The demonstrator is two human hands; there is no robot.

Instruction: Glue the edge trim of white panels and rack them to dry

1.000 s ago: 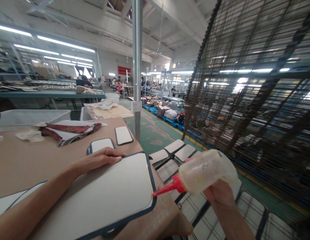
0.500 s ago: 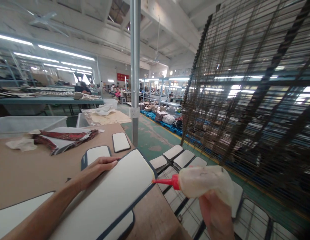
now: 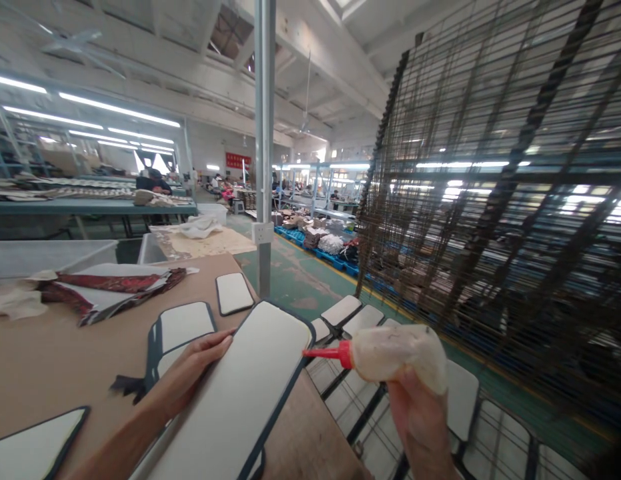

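Observation:
My left hand (image 3: pixel 203 363) grips the left edge of a long white panel (image 3: pixel 245 380) with rounded corners and a dark border, thumb on its face. The panel is tilted up off the table. In my right hand (image 3: pixel 420 413) is a squeeze bottle (image 3: pixel 397 357), translucent and yellowish, lying sideways with its red nozzle (image 3: pixel 327 354) pointing left. The nozzle tip is at the panel's right edge, close to the upper corner. A thin yellowish line shows along the border there. Most of my right fingers are hidden behind the bottle.
More dark-edged white panels (image 3: pixel 186 325) lie on the brown table (image 3: pixel 115 360), beside patterned fabric pieces (image 3: pixel 115 283). On the right, further panels (image 3: pixel 495 433) rest on a wire rack, below a raised stack of mesh racks (image 3: pixel 465 200). A metal post (image 3: pixel 264 147) rises beyond the table.
The nozzle tip has moved slightly up along the panel's right edge. The panel has turned a little steeper, and the whole view has shifted slightly.

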